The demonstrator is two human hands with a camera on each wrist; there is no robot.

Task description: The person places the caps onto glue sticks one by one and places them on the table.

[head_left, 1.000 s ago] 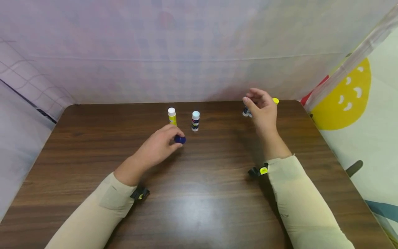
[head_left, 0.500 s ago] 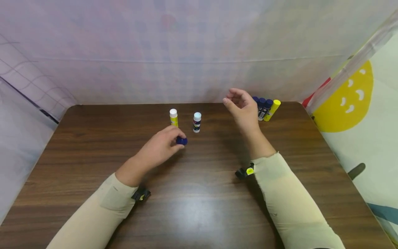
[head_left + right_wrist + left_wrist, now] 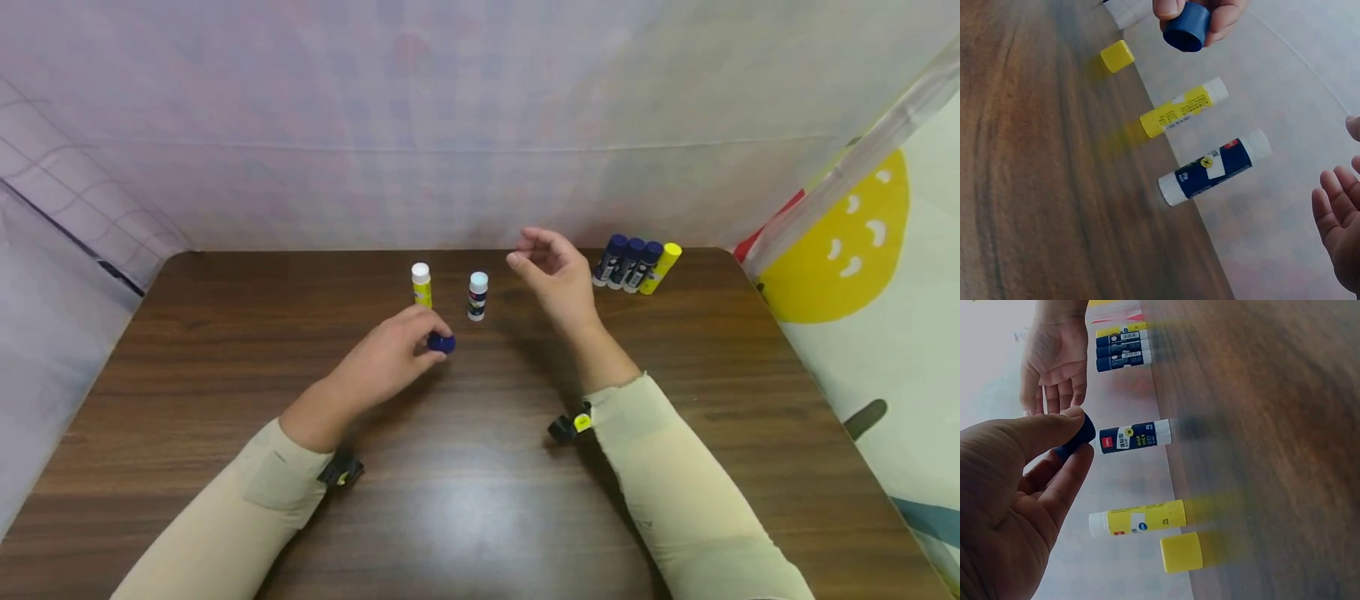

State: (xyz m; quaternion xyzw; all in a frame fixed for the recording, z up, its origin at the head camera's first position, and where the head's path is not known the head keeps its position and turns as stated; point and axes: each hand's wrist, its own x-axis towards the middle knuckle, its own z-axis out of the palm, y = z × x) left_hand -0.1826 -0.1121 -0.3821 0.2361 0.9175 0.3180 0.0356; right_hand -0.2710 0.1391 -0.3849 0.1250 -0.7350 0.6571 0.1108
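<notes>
My left hand (image 3: 382, 358) pinches a dark blue glue stick cap (image 3: 1187, 28) between thumb and fingers, above the table. Just beyond it, an uncapped blue glue stick (image 3: 477, 297) stands upright with its white top showing. To its left is an uncapped yellow glue stick (image 3: 1146, 517), also upright, partly hidden by my left hand in the head view. A yellow cap (image 3: 1181, 552) sits beside the yellow stick in both wrist views; the left hand covers it in the head view. My right hand (image 3: 558, 279) hovers right of the blue stick, fingers loosely bent, holding nothing.
At the back right, several capped glue sticks (image 3: 626, 265) stand in a tight row, the blue ones left of a yellow one (image 3: 661, 268). The brown wooden table (image 3: 465, 467) ends at a pale patterned cloth (image 3: 375, 167) behind.
My right hand has moved left from in front of the capped glue stick row toward the uncapped blue stick, uncovering the row. The left hand stays nearly still with the blue cap.
</notes>
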